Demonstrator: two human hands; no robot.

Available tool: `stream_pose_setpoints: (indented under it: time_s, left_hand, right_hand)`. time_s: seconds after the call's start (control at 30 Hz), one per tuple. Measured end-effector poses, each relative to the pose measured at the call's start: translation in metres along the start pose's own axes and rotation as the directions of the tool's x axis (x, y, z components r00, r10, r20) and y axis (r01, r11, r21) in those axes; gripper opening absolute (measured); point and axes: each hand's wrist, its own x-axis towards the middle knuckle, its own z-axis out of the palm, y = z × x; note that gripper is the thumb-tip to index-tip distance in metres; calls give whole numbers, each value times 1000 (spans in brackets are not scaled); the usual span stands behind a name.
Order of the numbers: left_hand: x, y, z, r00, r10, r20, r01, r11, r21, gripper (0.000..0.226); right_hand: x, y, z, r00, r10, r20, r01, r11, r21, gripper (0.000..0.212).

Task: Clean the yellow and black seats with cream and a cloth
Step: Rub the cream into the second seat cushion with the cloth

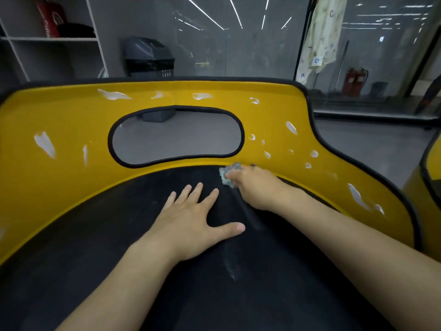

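Right hand (255, 189) grips cloth (229, 174) against black seat (107, 235); left hand (191, 225) lies flat.

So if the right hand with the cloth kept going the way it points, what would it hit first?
Probably the yellow backrest, just past the cloth the right hand grips, below the oval opening; depth is hard to judge.
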Motion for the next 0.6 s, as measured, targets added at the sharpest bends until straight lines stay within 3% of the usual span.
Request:
stream_pose_setpoints:
  time_s: [0.13,0.27,0.4,0.6]
  left_hand:
    - [-6,-8,0,999,29,-35,-29,999,-25,102]
    - [-11,-12,1,998,38,-41,-39,998,-40,100]
    - [-12,-11,3,998,37,-50,-40,998,-46,99]
    - [-12,-8,3,999,37,-36,-39,998,-43,96]
  right_hand:
    - [21,-9,-5,1000,24,-5,-24,999,-40,37]
    - [-42,-4,-14,999,-35,5,35,997,-64,38]
    - [-86,3,-23,990,-81,113,87,995,-51,46]
    - [-6,-1,-13,998,-27,63,30,998,-51,41]
